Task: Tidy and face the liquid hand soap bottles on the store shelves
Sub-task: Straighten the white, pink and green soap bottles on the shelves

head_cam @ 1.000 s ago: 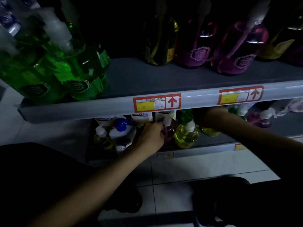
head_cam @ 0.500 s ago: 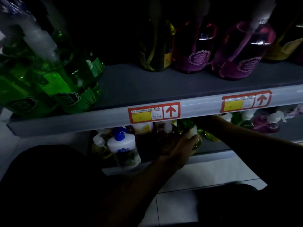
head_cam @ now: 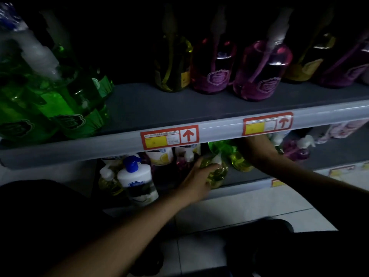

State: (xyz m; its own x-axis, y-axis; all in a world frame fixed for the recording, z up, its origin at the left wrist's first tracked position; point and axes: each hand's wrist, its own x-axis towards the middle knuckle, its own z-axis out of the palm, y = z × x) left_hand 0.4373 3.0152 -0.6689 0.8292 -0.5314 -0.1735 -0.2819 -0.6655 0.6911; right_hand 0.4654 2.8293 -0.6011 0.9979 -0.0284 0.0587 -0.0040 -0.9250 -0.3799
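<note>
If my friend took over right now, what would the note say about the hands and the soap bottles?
Left hand: grips a yellow soap bottle at the front of the lower shelf.
Right hand: reaches in under the upper shelf; fingers hidden, grip unclear.
Nearby: second yellow bottle, purple bottle to the right, white blue-capped bottle to the left.
Done: upper-shelf bottles stand upright.
Left: probably face the held bottle, then straighten the crowded lower row.
</note>
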